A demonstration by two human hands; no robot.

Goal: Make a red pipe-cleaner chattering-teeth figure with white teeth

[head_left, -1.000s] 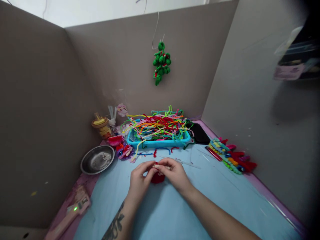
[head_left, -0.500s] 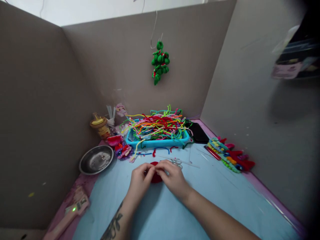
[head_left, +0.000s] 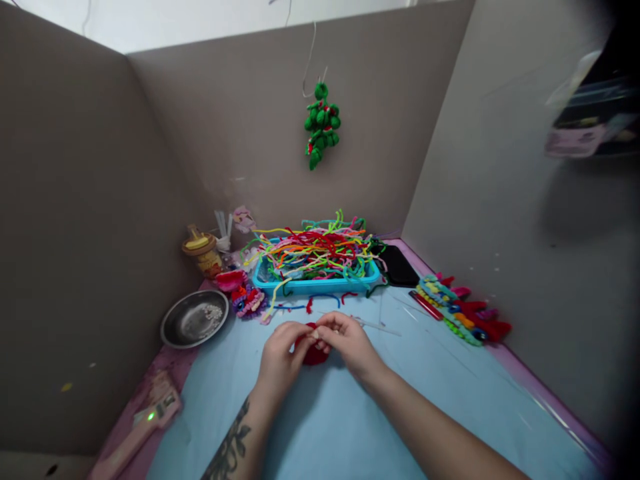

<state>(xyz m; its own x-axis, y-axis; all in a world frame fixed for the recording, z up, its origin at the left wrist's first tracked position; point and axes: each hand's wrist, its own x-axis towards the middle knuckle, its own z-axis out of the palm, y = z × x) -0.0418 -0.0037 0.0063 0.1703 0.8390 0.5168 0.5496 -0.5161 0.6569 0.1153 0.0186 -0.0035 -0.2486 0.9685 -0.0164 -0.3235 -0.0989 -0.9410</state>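
My left hand (head_left: pixel 280 360) and my right hand (head_left: pixel 347 343) meet over the blue table mat (head_left: pixel 380 413), both pinching a small red fuzzy piece (head_left: pixel 314 352) that rests between them. The fingers of each hand are curled closed on it. A thin clear stick (head_left: pixel 377 326) lies just beyond my right hand. Behind the hands stands a blue tray (head_left: pixel 315 285) heaped with coloured pipe cleaners (head_left: pixel 315 250).
A steel bowl (head_left: pixel 194 319) sits at the left, a pink glue gun (head_left: pixel 143 427) nearer me. Finished colourful pieces (head_left: pixel 463 313) lie at the right by the wall, a black phone (head_left: pixel 399 265) behind. A green ornament (head_left: pixel 321 127) hangs on the back wall. Grey partitions enclose three sides.
Both hands stayed together on the red piece; the fingers shifted slightly around it, and the right hand moved a little away from me.
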